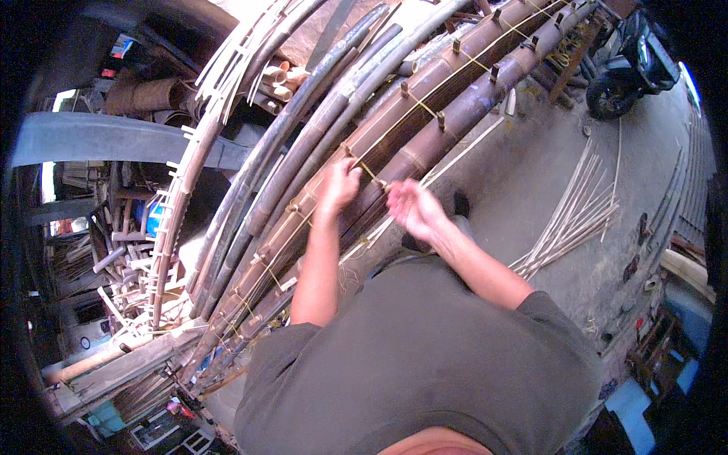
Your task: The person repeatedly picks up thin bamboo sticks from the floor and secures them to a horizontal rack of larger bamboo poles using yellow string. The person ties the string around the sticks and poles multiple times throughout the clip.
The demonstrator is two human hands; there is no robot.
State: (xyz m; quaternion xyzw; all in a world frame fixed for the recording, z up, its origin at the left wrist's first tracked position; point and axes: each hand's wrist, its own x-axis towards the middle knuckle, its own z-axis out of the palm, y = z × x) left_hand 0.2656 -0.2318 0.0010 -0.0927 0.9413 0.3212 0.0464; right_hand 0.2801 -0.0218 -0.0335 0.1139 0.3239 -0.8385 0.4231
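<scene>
Two long brown bamboo poles lie side by side in front of me, a far pole (379, 127) and a near pole (455, 114), both studded with short pegs (440, 119). A thin yellow cord (422, 104) zigzags between the pegs. My left hand (341, 184) rests on the far pole, closed, its thumb beside a stretch of cord; what its fingers hold is hidden. Just to the right, over the near pole, my right hand (415, 211) is closed with curled fingers on the cord beside a peg.
More dark bamboo poles (303, 136) lie beyond. A curved slatted bamboo piece (178, 201) and a wooden beam (136, 364) are at left. Thin bamboo strips (572, 212) lie on the concrete floor at right, with a motorbike (633, 68) at the far right.
</scene>
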